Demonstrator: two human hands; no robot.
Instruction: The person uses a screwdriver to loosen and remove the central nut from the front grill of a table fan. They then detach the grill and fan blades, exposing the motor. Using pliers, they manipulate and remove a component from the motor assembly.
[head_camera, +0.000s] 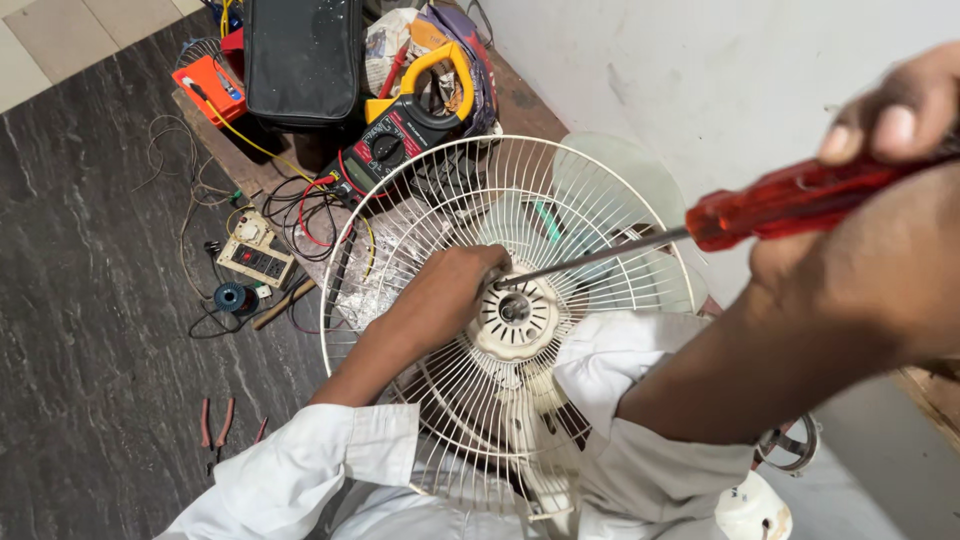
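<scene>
The right hand (880, 200) clenched a red-handled screwdriver (700, 230); its shaft ran left to the fan hub (515, 315); the left hand (455, 285) gripped there.

The screwdriver (700, 232) has a translucent red handle and a bare steel shaft. The fan guard (420, 200) is cream-white wire, a pattern of fine spokes crossed by rings. The clamp meter (400, 125) is black and red with a yellow jaw. The floor (90, 330) is dark grey stone with pale streaks. The sleeves (300, 470) are white.
</scene>
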